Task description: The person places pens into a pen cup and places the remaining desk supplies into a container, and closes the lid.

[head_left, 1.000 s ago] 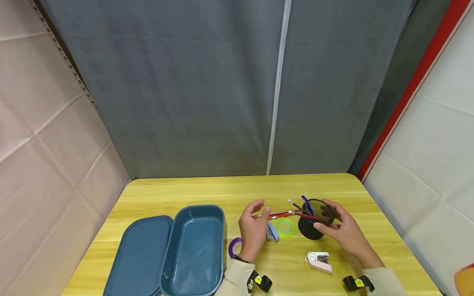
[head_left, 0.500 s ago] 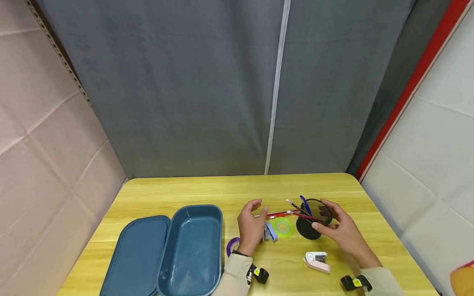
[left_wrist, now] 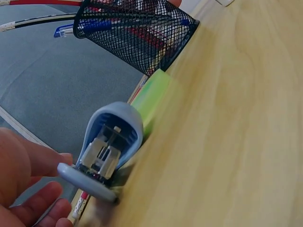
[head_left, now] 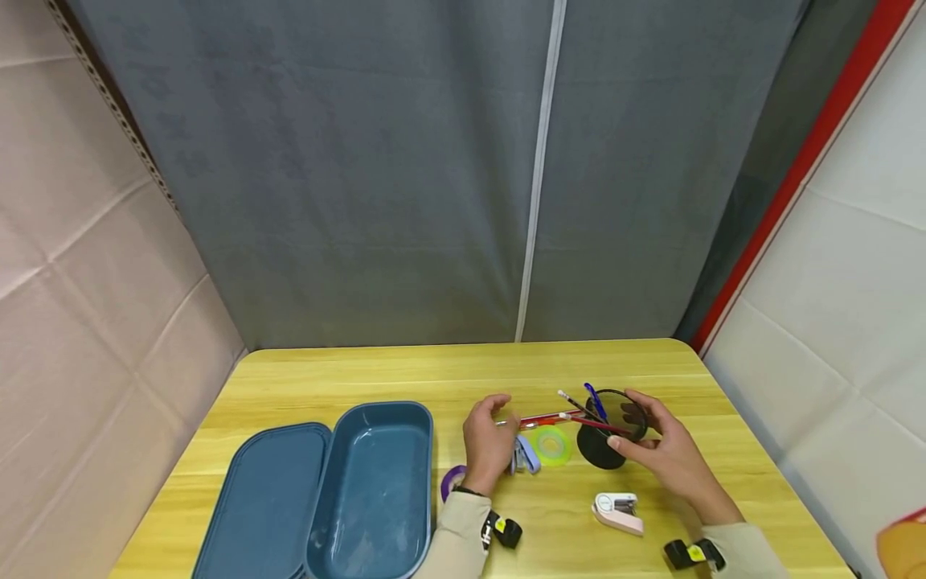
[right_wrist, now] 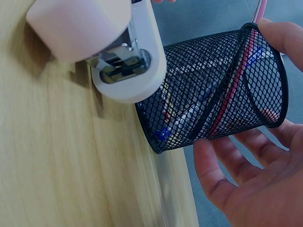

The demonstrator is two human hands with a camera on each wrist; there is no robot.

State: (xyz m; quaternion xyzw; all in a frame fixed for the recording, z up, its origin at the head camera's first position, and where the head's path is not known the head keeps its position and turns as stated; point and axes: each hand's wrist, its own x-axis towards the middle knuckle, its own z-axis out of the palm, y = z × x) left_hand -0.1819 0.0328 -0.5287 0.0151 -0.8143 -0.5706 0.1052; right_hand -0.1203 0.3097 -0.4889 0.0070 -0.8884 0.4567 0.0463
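Note:
My right hand [head_left: 669, 450] grips a black mesh pen cup [right_wrist: 182, 90], thumb and fingers around its side near the rim. The cup leans, and a pink pencil [right_wrist: 232, 92], a dark pencil [left_wrist: 45, 20] and a blue pen [left_wrist: 97, 26] stick out of its mouth. My left hand [head_left: 488, 444] hovers around the near ends of red pens [head_left: 546, 420] lying on the table. Its thumb and fingers are apart in the left wrist view, beside a light-blue stapler [left_wrist: 113, 125]. A green tape roll [head_left: 552, 446] lies between stapler and cup.
A blue bin [head_left: 376, 490] stands on the left, with its lid [head_left: 268, 498] beside it. Near my left wrist lies a purple tape roll [head_left: 452, 482]. A pink and white stapler [head_left: 617, 513] sits in front of the cup. Behind the wooden table [head_left: 347, 374] hangs a grey curtain.
My left thumb has come down slightly toward the red pens. The right hand still holds the leaning cup; the view has shifted a little.

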